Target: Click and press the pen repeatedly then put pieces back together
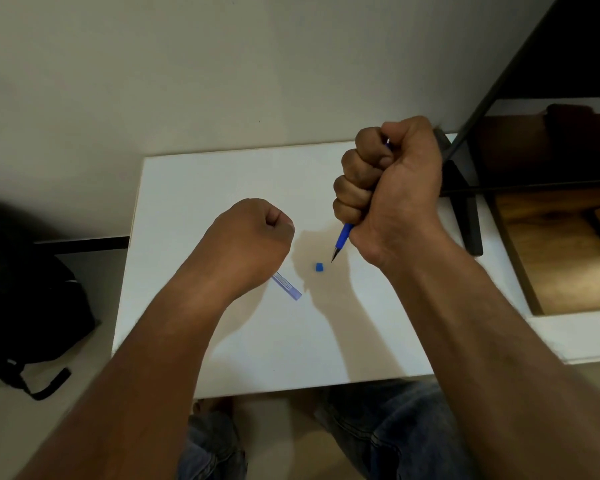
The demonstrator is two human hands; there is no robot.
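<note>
Far left there's a black backpack on the floor, just off the left edge of the white counter, not touching anything in play. The counter's left half is bare white, lots of room there, and the front edge runs just above the person's knees in jeans.

Left hand is balled into a fist over the middle of the counter, fingers curled under. Can't tell if it's got anything inside. Right below its wrist, one clear bluish pen barrel pokes out and lies flat on the counter, its upper end hidden under the hand.

Just right of that, one small blue cap sits alone on the counter, close to the pen tip but not touching it.

Right hand is a tight fist wrapped around one blue pen part, the rubber grip and dark tip sticking out the bottom, pointing down-left, tip held just above the surface. A sliver of blue shows at the top of the fist too.

Right side is tighter: a black stand rests on the counter's right edge behind that hand, with a brown wooden surface beyond.
</note>
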